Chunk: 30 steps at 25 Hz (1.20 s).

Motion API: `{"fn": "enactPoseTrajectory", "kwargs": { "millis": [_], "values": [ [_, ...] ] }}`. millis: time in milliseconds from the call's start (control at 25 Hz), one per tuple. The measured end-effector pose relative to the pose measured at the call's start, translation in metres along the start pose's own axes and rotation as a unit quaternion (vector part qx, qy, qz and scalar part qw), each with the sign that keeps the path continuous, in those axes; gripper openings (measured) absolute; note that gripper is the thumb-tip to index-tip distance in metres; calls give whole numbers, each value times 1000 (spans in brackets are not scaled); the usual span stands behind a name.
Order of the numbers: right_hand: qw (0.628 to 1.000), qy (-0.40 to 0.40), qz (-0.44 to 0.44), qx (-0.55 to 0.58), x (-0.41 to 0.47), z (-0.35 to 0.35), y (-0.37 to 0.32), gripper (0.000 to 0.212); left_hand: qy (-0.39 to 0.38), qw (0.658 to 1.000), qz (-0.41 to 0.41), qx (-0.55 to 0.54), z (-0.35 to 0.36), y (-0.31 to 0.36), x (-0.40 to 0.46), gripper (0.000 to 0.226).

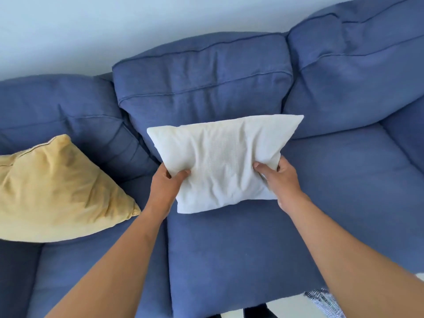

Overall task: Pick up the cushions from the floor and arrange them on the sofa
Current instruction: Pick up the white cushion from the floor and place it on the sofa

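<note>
1. The white cushion is over the middle seat of the sofa. Its far edge is up against the middle back cushion; whether its near edge rests on the seat or hangs just above it cannot be told.
2. The left hand pinches the cushion's near left side, thumb on top and fingers underneath, closed on the fabric.
3. The right hand grips the near right side the same way, thumb pressed into the top face.
4. To the left, a yellow cushion already lies on the left seat, leaning toward the backrest.
5. The step in hand looks like placing the white cushion against the backrest.
6. The next move probably calls for tilting it upright against the back cushion, then letting go with both hands so it stays propped rather than slumping forward.
7. No floor cushions show here, so what remains cannot be told.
</note>
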State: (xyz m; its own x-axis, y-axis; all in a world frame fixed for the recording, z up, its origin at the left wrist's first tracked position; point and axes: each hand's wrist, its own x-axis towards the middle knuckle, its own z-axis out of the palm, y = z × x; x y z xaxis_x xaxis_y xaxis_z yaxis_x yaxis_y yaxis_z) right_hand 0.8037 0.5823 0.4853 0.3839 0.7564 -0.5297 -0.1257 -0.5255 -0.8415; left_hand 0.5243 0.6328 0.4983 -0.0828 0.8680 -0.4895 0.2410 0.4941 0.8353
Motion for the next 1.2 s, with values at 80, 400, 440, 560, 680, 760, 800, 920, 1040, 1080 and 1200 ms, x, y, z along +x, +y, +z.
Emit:
{"fn": "enactPoseTrajectory", "kwargs": {
  "millis": [80, 400, 440, 560, 680, 760, 800, 920, 1040, 1080, 1200],
  "values": [
    [1000, -23, 8, -15, 40, 11, 2, 44, 22, 1000, -8, 1, 4, -9, 30, 46],
    [992, -41, 38, -110, 124, 33, 15, 55, 65, 995, -63, 43, 20, -26, 85, 62],
    [991, -43, 38, -119, 126, 33, 12, 58, 70, 994, -68, 47, 21, -22, 84, 63],
    [984, -44, 42, -167, 127, 28, 7, 75, 68, 992, -98, 40, 24, -19, 83, 68],
    [980, -29, 30, -192, 118, 18, -1, 67, 107, 985, -126, 59, 32, -15, 70, 75],
    [979, -21, 11, -204, 100, 6, -9, 65, 122, 977, -153, 87, 44, -8, 50, 50],
    [978, -18, 7, -206, 89, -2, -12, 71, 112, 974, -166, 110, 54, -4, 37, 32],
    [979, -5, 6, -205, 52, -29, -13, 83, 20, 963, -175, 205, 94, 13, -14, 44],
    [977, 35, -2, -208, 6, -75, -12, 78, -56, 965, -107, 235, 130, 15, -58, 39],
    [976, 51, -1, -213, -12, -92, -11, 76, -79, 965, -68, 241, 142, 18, -70, 44],
    [966, 117, 4, -232, -68, -151, 7, 70, -151, 954, 27, 256, 179, 35, -116, 52]
  ]
}}
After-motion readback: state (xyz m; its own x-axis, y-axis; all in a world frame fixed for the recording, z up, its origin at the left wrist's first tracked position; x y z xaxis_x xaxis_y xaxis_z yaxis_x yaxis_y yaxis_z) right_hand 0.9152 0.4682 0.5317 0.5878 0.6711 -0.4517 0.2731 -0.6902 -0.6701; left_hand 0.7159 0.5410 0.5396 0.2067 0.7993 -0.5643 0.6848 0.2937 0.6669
